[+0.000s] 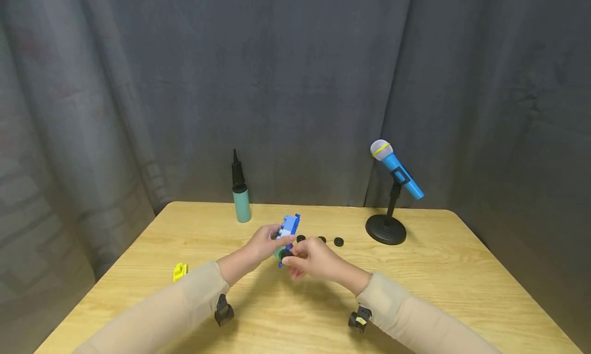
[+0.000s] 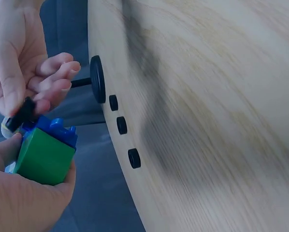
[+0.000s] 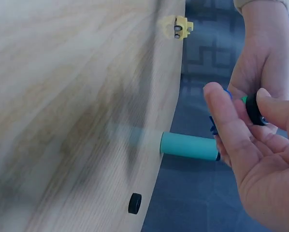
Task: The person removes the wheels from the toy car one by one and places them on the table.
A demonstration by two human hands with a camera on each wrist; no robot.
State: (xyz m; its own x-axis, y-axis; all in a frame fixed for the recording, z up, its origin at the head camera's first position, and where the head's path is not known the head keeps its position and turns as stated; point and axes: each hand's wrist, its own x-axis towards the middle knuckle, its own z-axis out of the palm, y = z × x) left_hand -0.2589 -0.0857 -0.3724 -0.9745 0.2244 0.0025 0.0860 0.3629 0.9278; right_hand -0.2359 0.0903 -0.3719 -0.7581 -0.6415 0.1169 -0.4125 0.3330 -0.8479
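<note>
My left hand (image 1: 260,244) grips a toy block vehicle (image 1: 288,225) with light blue, dark blue and green parts. Its green block (image 2: 45,157) faces the left wrist camera, beside dark blue studded pieces (image 2: 60,129). My right hand (image 1: 319,260) pinches a black toy wheel (image 3: 253,109) between thumb and index finger, close against the vehicle's dark blue part. Whether the wheel sits on an axle cannot be told. In the left wrist view, the other right fingers curve loosely beside it. Three more black wheels (image 2: 134,158) lie on the table beyond the hands.
A yellow toy piece (image 1: 180,272) lies on the wooden table (image 1: 438,287) at left. At the back edge stands a teal hand pump (image 1: 242,206) with a black nozzle. A blue toy microphone (image 1: 398,170) leans on a round-based black stand (image 1: 385,231) at back right.
</note>
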